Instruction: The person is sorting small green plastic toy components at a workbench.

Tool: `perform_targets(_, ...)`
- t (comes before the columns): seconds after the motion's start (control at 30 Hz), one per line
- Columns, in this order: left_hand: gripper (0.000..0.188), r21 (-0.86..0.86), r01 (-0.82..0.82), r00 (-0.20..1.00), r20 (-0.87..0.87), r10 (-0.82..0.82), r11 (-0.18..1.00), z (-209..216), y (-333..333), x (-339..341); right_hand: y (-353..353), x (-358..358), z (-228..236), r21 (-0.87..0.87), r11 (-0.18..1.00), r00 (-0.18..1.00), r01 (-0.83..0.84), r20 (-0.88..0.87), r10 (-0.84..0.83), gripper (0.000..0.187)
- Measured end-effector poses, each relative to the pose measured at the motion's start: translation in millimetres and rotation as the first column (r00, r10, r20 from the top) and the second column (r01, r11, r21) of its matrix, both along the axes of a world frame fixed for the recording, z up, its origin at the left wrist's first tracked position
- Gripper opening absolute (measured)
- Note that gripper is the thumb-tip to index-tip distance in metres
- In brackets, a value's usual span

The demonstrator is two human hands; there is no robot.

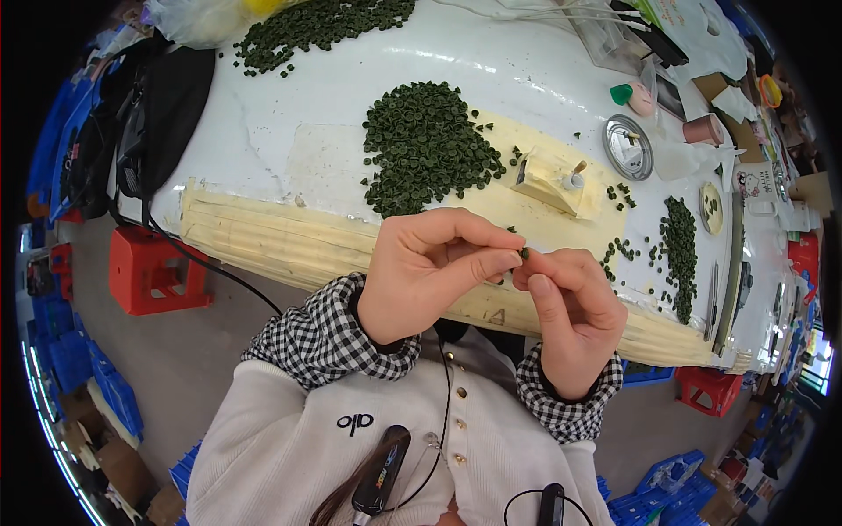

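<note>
My left hand (421, 267) is closed in a pinch, thumb against forefinger, on a small dark green cone-shaped piece (524, 253) of which only a sliver shows. Touching it from the other side, my right hand (574, 316) has its thumb and fingers pressed together; whatever is between them is hidden. Both hands are over the table's near edge. Beyond them lies a large pile of small dark green pieces (425, 145), some cone-shaped. To its right stands a tape-wrapped block (548, 184) with a short metal and wooden peg on top.
A narrower heap of green pieces (679, 250) lies at the right, near tweezers (711, 298) and a round metal dish (628, 147). Another pile (324, 31) is at the far left. A black bag (167, 114) rests on the left corner; a red stool (153, 272) stands below.
</note>
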State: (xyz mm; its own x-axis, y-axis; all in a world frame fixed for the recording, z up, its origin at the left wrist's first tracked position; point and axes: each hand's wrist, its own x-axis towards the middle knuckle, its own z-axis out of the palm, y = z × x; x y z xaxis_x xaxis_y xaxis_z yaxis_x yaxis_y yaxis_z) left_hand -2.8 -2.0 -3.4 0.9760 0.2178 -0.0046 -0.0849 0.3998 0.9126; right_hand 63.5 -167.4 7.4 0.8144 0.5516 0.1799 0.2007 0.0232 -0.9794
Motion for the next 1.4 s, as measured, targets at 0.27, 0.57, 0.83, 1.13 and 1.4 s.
perform_targets(0.27,0.019,0.027,-0.006,1.000,0.031,0.005,1.000,1.2,0.5,1.5,3.2,-0.8,1.8,-0.078,0.996,0.974,0.036,0.225,-0.017,0.024)
perform_targets(0.57,0.020,-0.104,0.033,0.999,0.039,-0.029,0.994,2.0,2.3,3.7,3.4,-0.9,-2.3,-0.031,0.999,0.981,0.017,0.194,-0.011,0.025)
perform_targets(0.83,0.020,-0.023,0.026,1.000,-0.001,-0.026,0.999,-0.9,5.6,2.3,3.0,-1.2,-1.7,-0.057,0.998,0.977,0.008,0.214,0.004,0.030)
perform_targets(1.13,0.017,0.055,-0.039,0.998,0.060,0.035,0.998,-3.0,3.2,2.4,4.1,-1.8,0.3,-0.077,0.997,0.970,-0.007,0.243,0.026,0.029)
perform_targets(1.4,0.017,0.051,-0.014,0.995,0.103,0.009,0.999,-2.1,2.9,2.6,-0.6,3.0,-0.5,-0.083,0.995,0.956,-0.059,0.282,0.080,0.029)
